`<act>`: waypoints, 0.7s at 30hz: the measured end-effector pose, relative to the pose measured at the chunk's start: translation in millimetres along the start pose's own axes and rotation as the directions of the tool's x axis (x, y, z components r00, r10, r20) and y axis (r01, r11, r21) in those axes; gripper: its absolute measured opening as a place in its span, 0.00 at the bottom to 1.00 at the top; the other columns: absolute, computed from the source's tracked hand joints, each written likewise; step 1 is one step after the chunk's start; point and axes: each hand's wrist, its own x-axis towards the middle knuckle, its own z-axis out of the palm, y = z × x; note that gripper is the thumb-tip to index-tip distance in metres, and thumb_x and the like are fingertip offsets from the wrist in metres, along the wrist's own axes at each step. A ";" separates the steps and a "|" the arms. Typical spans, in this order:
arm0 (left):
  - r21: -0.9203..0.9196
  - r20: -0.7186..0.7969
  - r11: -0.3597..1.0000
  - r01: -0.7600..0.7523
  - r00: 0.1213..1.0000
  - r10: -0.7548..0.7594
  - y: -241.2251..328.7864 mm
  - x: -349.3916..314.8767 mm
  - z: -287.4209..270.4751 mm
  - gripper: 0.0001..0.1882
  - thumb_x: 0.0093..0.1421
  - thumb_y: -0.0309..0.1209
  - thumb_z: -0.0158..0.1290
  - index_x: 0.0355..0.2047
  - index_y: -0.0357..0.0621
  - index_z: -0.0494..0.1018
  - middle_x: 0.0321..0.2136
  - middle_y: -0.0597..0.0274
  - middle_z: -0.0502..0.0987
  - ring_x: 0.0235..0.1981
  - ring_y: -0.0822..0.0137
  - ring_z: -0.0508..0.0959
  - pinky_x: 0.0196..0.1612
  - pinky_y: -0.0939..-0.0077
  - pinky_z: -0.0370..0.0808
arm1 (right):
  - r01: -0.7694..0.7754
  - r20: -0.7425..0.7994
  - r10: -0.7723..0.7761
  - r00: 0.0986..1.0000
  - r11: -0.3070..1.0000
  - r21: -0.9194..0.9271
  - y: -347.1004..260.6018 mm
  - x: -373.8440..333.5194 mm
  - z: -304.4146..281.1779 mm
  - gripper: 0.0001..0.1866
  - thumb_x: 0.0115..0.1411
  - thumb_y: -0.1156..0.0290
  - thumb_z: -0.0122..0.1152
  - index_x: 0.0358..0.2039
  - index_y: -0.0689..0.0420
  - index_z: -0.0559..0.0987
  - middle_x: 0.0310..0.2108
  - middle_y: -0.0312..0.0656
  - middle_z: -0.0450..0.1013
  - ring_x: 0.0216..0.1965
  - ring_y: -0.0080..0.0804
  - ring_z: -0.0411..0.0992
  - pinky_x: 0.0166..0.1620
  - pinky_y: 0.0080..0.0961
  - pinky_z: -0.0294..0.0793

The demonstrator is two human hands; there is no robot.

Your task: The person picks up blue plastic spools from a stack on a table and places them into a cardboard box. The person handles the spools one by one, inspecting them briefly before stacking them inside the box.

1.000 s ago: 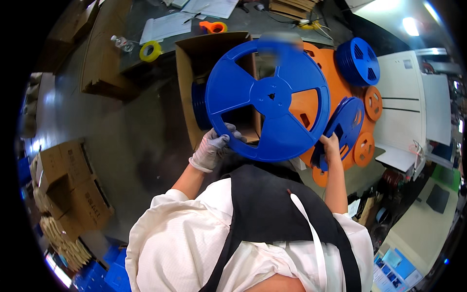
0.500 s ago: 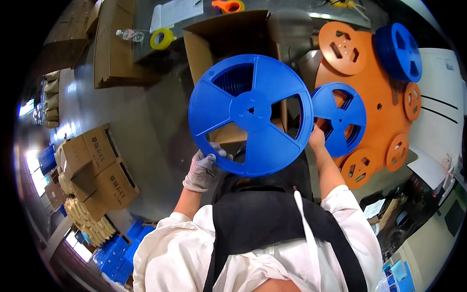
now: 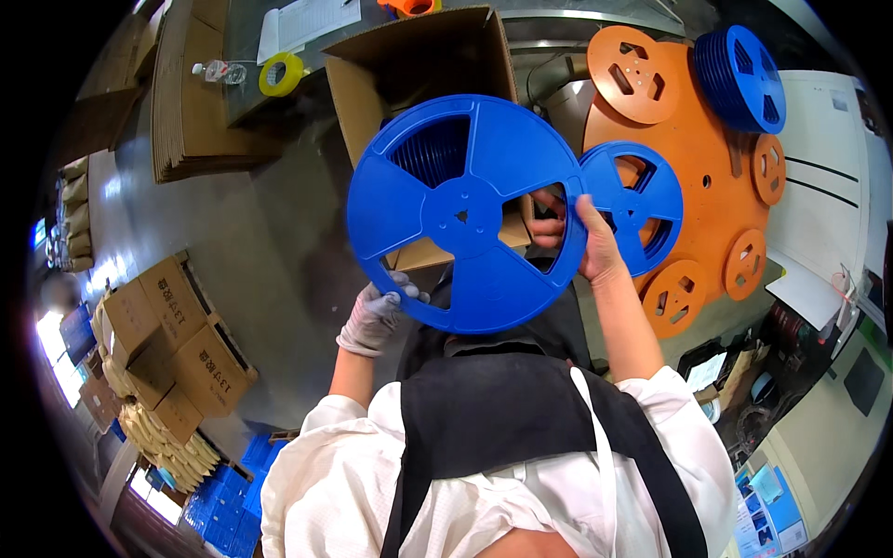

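Note:
A large blue plastic reel (image 3: 512, 153) is held out flat in front of me, over an open cardboard box (image 3: 357, 104). My left hand (image 3: 370, 319), in a pale glove, is closed on its lower left rim. Bare, my right hand (image 3: 597, 244) grips the right rim; its thumb lies on top and its fingers show through a cutout. Dark blue ridged edges (image 3: 430, 153), like stacked reels, are visible through the upper window. Just right of my right hand, another blue reel (image 3: 632, 212) rests on an orange round-lobed table (image 3: 724, 228).
Orange discs (image 3: 633, 74) ring the table, with a stack of blue reels (image 3: 742, 79) at its far right. Folded cardboard (image 3: 200, 102) stands at left, near yellow tape (image 3: 281, 74) and a plastic bottle (image 3: 219, 72) on a bench. Cartons (image 3: 167, 299) are piled farther left.
My right hand has come from beside the smaller blue reel onto the large reel's right rim. My left hand keeps its hold. The whole view has shifted slightly.

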 end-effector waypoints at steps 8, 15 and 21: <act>0.909 0.415 -0.383 -0.162 0.416 0.809 78.9 62.7 83.7 0.30 0.62 0.39 0.50 0.63 0.46 0.59 0.55 0.47 0.69 0.58 0.51 0.69 0.58 0.56 0.66 | 0.162 0.071 -0.162 0.984 0.987 -0.003 19.6 -27.1 61.3 0.25 0.66 0.58 0.51 0.56 0.61 0.66 0.56 0.57 0.67 0.17 0.23 0.68 0.21 0.16 0.69; 0.729 0.631 -0.627 -0.275 0.626 0.459 107.3 117.9 193.6 0.13 0.59 0.40 0.50 0.32 0.49 0.80 0.30 0.56 0.80 0.37 0.56 0.79 0.63 0.52 0.58 | 0.113 0.091 -0.105 0.990 0.990 -0.084 24.1 -58.2 81.2 0.25 0.65 0.59 0.54 0.54 0.64 0.67 0.54 0.56 0.69 0.17 0.25 0.68 0.21 0.17 0.67; 0.998 0.037 0.030 -0.057 0.897 0.441 115.2 165.8 115.9 0.22 0.66 0.47 0.37 0.45 0.49 0.76 0.38 0.49 0.79 0.43 0.48 0.76 0.50 0.61 0.69 | 0.090 0.009 -0.089 0.996 0.995 -0.052 23.8 -53.2 66.6 0.25 0.65 0.56 0.53 0.52 0.64 0.69 0.52 0.56 0.71 0.16 0.23 0.68 0.20 0.18 0.67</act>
